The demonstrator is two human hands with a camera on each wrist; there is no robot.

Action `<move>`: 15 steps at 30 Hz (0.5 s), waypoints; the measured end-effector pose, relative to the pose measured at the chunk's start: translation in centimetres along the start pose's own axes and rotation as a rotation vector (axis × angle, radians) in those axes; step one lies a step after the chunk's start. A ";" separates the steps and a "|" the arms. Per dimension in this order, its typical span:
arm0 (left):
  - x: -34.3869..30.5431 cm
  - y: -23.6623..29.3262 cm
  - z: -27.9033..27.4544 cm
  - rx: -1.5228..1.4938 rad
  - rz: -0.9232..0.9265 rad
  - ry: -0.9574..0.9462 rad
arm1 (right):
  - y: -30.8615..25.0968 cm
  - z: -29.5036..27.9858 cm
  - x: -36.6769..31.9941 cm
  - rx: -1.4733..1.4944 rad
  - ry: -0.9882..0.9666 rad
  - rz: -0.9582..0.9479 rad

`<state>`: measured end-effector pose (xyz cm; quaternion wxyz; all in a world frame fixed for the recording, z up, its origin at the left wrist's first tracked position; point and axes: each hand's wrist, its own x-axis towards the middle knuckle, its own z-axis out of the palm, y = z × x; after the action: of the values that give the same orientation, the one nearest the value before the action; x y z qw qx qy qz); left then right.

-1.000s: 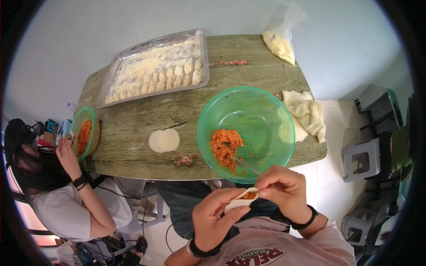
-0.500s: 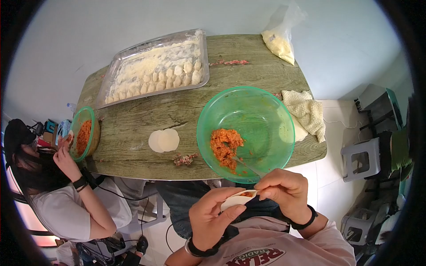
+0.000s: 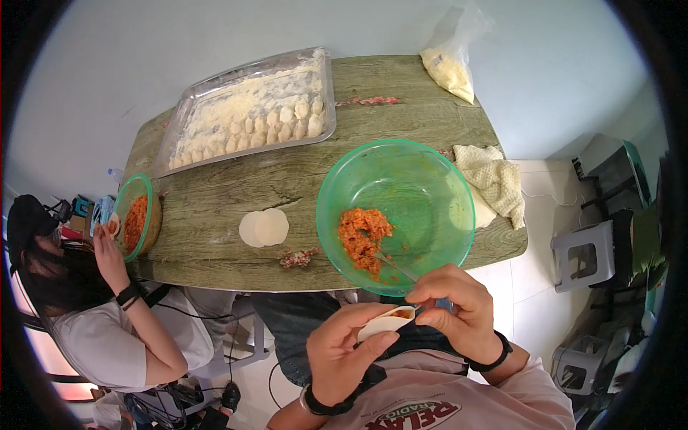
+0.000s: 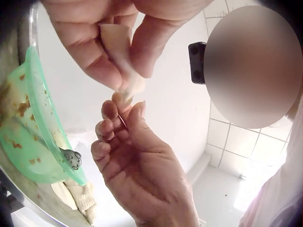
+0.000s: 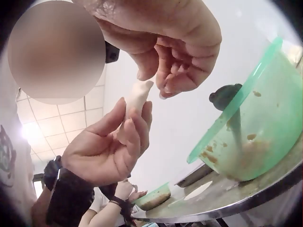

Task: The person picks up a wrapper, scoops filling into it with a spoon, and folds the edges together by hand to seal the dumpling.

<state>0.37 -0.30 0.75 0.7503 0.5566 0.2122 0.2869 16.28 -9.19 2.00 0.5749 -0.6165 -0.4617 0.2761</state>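
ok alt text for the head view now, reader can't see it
A left hand holds a folded wrapper with orange filling, the right hand at its tip, near a green bowl of filling. The table holds round wrappers and a floured tray of dumplings; another person sits left.

The person's left hand (image 3: 347, 351) is held low before the torso (image 3: 459, 390), its thumb and fingers in a curved pinch. Just beside it, the right hand (image 3: 459, 312) hovers with its thumb and forefinger slightly parted and the other fingers loosely curled.
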 end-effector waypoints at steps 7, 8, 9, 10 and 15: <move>0.0 -0.2 0.1 0.075 -0.002 -0.016 | 0.8 0.1 -0.2 -0.025 -0.014 -0.049; 0.0 -0.2 0.1 0.104 0.001 -0.022 | 0.7 0.0 -0.2 -0.043 -0.010 -0.062; 0.0 -0.2 0.1 0.104 0.001 -0.022 | 0.7 0.0 -0.2 -0.063 -0.006 -0.075; 0.0 -0.1 0.2 0.108 -0.001 -0.014 | 0.8 0.0 -0.2 -0.063 -0.006 -0.075; 0.0 0.0 0.1 0.160 0.029 0.014 | 0.3 -0.1 -0.2 -0.013 -0.006 -0.007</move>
<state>0.46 -0.37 0.74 0.6978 0.6156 0.2313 0.2837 16.32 -9.40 1.64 0.5704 -0.6179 -0.4672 0.2730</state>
